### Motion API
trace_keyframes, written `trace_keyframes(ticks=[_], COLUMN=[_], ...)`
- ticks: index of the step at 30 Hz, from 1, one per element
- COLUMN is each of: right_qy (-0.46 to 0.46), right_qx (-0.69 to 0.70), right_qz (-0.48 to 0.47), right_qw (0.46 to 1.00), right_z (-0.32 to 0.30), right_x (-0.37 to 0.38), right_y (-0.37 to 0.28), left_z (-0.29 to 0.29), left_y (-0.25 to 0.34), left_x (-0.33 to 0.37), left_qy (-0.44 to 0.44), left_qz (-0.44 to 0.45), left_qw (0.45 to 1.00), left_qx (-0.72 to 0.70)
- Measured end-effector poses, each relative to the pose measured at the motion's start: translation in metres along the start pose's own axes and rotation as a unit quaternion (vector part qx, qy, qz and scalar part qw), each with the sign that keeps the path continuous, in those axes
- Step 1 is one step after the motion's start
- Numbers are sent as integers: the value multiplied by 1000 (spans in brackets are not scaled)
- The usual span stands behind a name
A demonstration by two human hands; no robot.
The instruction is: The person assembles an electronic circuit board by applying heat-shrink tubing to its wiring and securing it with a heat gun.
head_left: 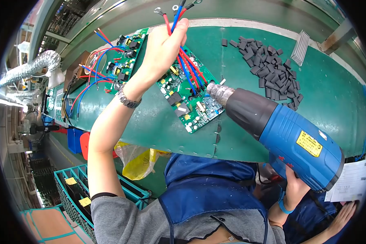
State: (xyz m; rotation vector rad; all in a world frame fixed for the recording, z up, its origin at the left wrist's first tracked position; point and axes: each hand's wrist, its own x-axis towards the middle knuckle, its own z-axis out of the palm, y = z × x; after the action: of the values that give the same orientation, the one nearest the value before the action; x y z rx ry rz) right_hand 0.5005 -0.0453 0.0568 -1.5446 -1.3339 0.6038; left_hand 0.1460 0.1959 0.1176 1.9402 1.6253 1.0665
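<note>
My left hand (164, 51) is closed round a bundle of red and blue wires (186, 67), whose ring terminals (175, 7) stick out above my fingers. The wires run down to a green circuit board (193, 118) on the bench. My right hand (295, 188) grips the handle of a blue and black heat gun (288, 134). Its metal nozzle (221, 93) points left, close to the lower ends of the wires at the board. Part of the board is hidden behind my left hand and the wires.
Black tube pieces (270, 69) lie piled at the right, near a grey finned metal part (300, 48). Another wired circuit board (128, 61) is at the left. Below the bench are a yellow bag (140, 164) and a green-framed rack (75, 199). Another person's hand (343, 219) touches papers (349, 181) at lower right.
</note>
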Motion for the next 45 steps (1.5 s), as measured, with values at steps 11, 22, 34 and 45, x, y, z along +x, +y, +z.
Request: trace_keyframes(ticks=[11, 22, 34, 45], right_qy=[9, 47, 75, 67], right_qx=[-2, -62, -44, -36], right_qz=[-8, -33, -37, -33], right_qw=[1000, 996, 996, 997], right_z=[-8, 3, 6, 42], right_x=[-6, -3, 6, 56], right_y=[13, -17, -14, -53], left_z=[-42, -35, -19, -9], left_y=[-35, -11, -1, -10], left_x=[23, 6, -28, -33], left_qy=[-355, -359, -146, -74], left_qz=[70, 73, -160, -177], left_qw=[911, 917, 911, 894], left_qx=[-198, -159, -350, -404])
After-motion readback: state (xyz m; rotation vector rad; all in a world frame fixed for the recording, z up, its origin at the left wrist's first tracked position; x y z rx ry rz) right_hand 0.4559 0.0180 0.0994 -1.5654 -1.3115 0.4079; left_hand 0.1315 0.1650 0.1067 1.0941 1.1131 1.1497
